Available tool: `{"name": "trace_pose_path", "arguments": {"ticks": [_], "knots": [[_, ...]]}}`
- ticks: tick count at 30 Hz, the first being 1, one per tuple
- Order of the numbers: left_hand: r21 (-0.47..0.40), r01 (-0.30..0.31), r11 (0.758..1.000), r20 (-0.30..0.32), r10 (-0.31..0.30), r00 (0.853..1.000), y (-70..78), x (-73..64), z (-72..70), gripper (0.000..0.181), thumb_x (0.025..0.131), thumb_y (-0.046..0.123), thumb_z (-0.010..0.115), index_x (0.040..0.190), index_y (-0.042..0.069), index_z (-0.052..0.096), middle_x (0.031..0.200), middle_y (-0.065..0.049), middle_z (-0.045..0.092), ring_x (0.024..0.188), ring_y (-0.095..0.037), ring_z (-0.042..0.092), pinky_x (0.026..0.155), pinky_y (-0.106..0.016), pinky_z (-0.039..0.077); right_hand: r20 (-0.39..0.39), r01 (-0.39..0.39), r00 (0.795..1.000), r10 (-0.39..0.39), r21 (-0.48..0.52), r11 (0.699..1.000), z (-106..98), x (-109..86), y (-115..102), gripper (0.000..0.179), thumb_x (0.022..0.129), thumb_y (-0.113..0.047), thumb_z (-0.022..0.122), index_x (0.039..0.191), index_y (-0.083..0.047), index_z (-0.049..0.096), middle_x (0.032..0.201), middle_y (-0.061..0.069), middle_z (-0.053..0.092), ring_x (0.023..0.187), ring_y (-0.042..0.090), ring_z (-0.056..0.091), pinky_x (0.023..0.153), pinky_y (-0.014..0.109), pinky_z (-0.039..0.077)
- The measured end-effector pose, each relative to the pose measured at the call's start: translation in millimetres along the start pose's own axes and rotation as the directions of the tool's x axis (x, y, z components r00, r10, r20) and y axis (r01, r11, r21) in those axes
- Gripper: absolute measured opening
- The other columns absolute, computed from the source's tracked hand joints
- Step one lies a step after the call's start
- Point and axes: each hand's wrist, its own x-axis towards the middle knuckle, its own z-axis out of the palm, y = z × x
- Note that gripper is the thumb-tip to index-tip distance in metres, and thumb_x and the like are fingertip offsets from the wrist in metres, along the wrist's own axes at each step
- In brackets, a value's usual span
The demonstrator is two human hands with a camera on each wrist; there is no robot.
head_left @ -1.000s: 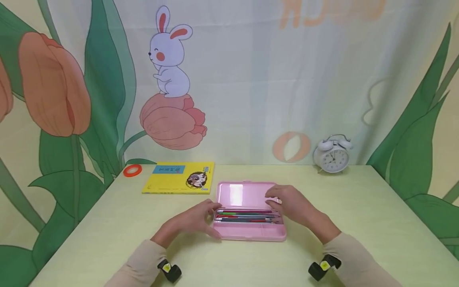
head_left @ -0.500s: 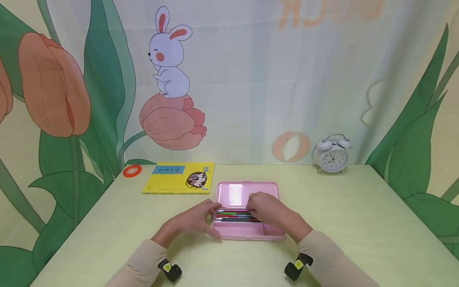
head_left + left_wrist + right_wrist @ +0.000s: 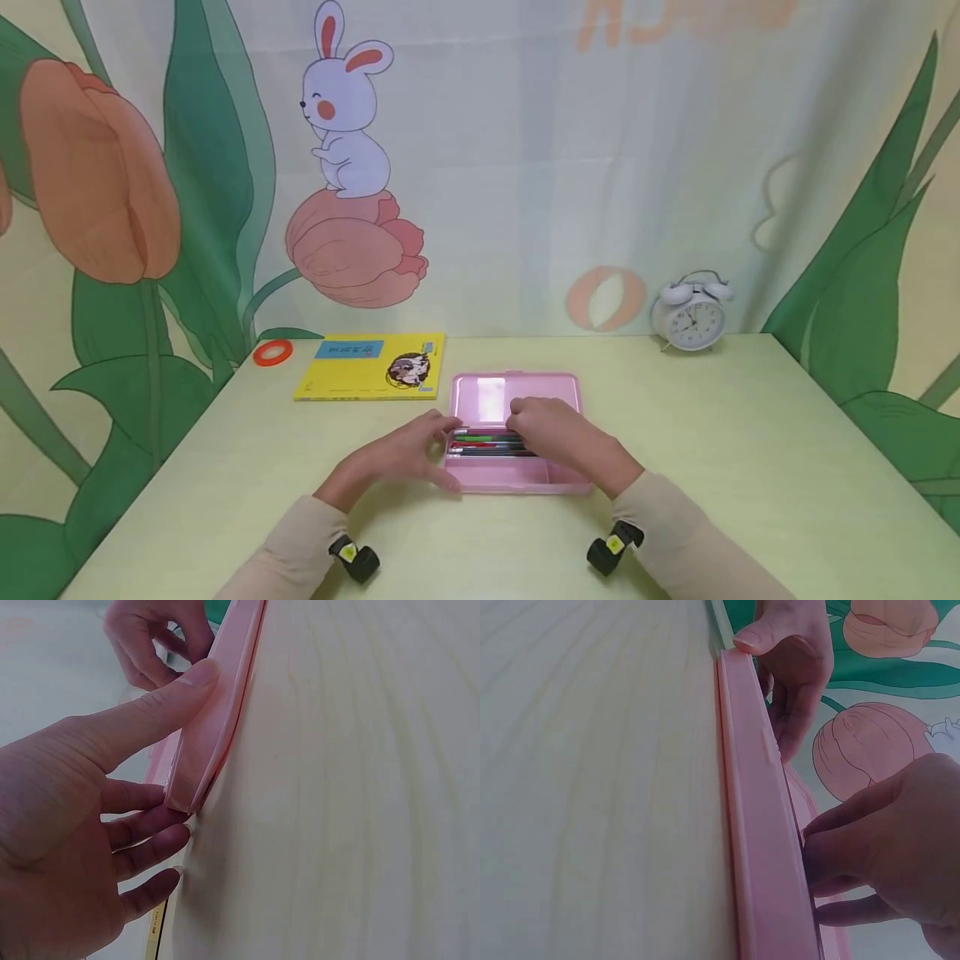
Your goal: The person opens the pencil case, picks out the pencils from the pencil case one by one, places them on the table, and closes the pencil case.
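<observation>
A pink pencil case (image 3: 498,475) lies on the table with its lid (image 3: 540,385) folded back. Several pencils and pens (image 3: 487,447) fill its long rear compartment, among them a green one and a red one. My left hand (image 3: 408,454) holds the left end of the case, thumb (image 3: 199,673) on the front wall and fingers around the end. My right hand (image 3: 558,433) reaches down into the case over the right part of the pencils, fingers (image 3: 840,862) bent behind the front wall. That wall hides its fingertips; I cannot tell whether they pinch a pencil.
Behind the case to the left lies a yellow book (image 3: 367,367), with an orange ring (image 3: 273,352) beside it. A white alarm clock (image 3: 688,315) stands at the back right of the table (image 3: 750,450), before a printed curtain (image 3: 495,167).
My right hand has moved left and down, from the lid's right edge onto the pencils, with little motion in the last half second. My left hand stays at the case. The head view has shifted slightly.
</observation>
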Motion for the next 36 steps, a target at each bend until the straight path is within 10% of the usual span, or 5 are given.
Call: {"name": "trace_pose_path", "arguments": {"ticks": [13, 36], "knots": [[-0.003, -0.036, 0.999, 0.011, 0.036, 0.999, 0.4, 4.0, 2.4, 0.094, 0.070, 0.035, 0.093, 0.146, 0.002, 0.047, 0.119, -0.003, 0.052, 0.113, -0.023, 0.050, 0.101, -0.044, 0.044, -0.015, 0.009, 1.000, -0.010, -0.060, 0.998, -9, -13.2, 11, 0.019, 0.087, -0.002, 0.069, 0.100, -0.013, 0.076, 0.082, 0.001, 0.059, 0.070, 0.013, 0.054, 0.063, 0.026, 0.050], [-0.004, 0.007, 1.000, 0.007, -0.007, 1.000, 1.7, 2.2, 0.2, 0.098, 0.070, 0.037, 0.092, 0.149, 0.003, 0.045, 0.123, -0.003, 0.051, 0.117, -0.023, 0.050, 0.104, -0.044, 0.042, 0.078, -0.088, 0.994, 0.070, 0.250, 0.964, -49, -76.6, 69, 0.016, 0.080, 0.008, 0.068, 0.083, -0.008, 0.072, 0.066, -0.008, 0.048, 0.061, 0.008, 0.041, 0.054, 0.022, 0.038]]}}
